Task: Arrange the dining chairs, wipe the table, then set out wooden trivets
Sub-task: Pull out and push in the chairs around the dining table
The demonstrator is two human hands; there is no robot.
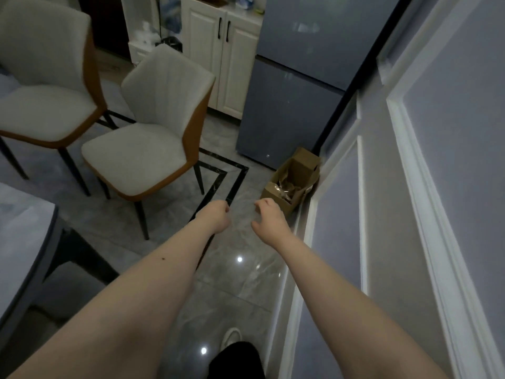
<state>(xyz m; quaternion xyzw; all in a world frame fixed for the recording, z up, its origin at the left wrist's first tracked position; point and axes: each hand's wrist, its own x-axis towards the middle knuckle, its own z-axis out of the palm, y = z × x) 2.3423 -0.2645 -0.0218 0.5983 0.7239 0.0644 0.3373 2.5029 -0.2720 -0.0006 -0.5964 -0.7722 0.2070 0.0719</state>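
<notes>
Two dining chairs with white seats, orange shells and black legs stand on the tiled floor. The nearer chair is in the middle left, the farther chair at the upper left. A corner of the grey dining table shows at the left edge. Both my arms stretch forward over the floor, to the right of the nearer chair. My left hand is curled with nothing in it, just off the chair's front right leg. My right hand has its fingers apart and holds nothing. No trivets are in view.
An open cardboard box with packing inside sits on the floor against the wall at the right. A grey fridge and white cabinet stand behind. My foot shows at the bottom.
</notes>
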